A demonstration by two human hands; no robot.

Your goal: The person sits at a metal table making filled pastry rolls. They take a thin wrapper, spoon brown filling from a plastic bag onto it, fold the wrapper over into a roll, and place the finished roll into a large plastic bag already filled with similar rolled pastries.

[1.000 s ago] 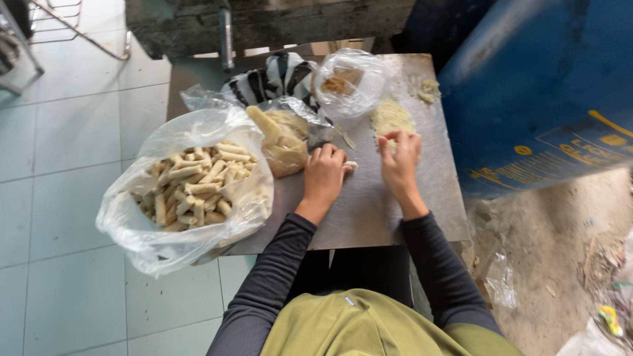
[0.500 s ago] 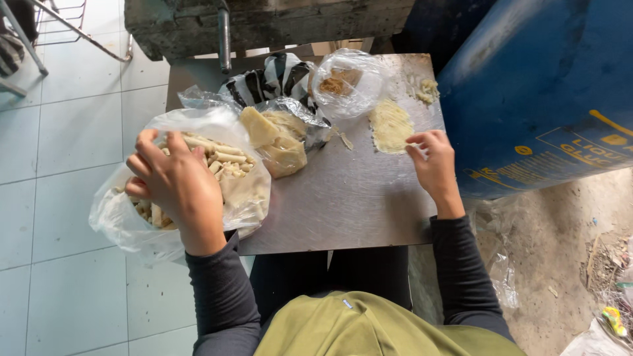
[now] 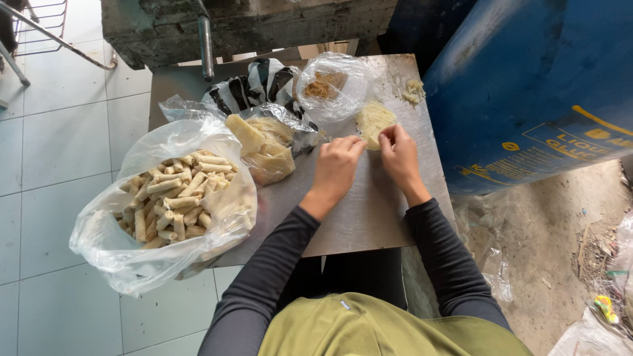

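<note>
Half a second back our left hand (image 3: pixel 335 173) was spread over the big clear bag of rolled pieces (image 3: pixel 173 198) at the left end of the bench (image 3: pixel 369 217), well apart from the right. Now it has come back across and sits just beside our right hand (image 3: pixel 400 157), both of them at the near edge of the pale stack of thin wrappers (image 3: pixel 374 120) lying on the bare metal at the far right. The bag of rolls looks as full and as slumped as it did, mouth open towards us.

Both hands are partly curled, fingertips (image 3: pixel 357 141) pinched down at the wrapper stack's edge (whether a single sheet is actually caught between them we cannot tell; the knuckles hide it). Neither hand holds anything else that we can see.

We read the return of the left hand as one roll having gone into the bag and the work starting over at the wrappers.

Between the two ends sit a smaller clear bag of pale yellowish filling (image 3: pixel 267 148) and, beyond it, a tied bag with brown crumbs (image 3: pixel 328 86), both untouched.
</note>
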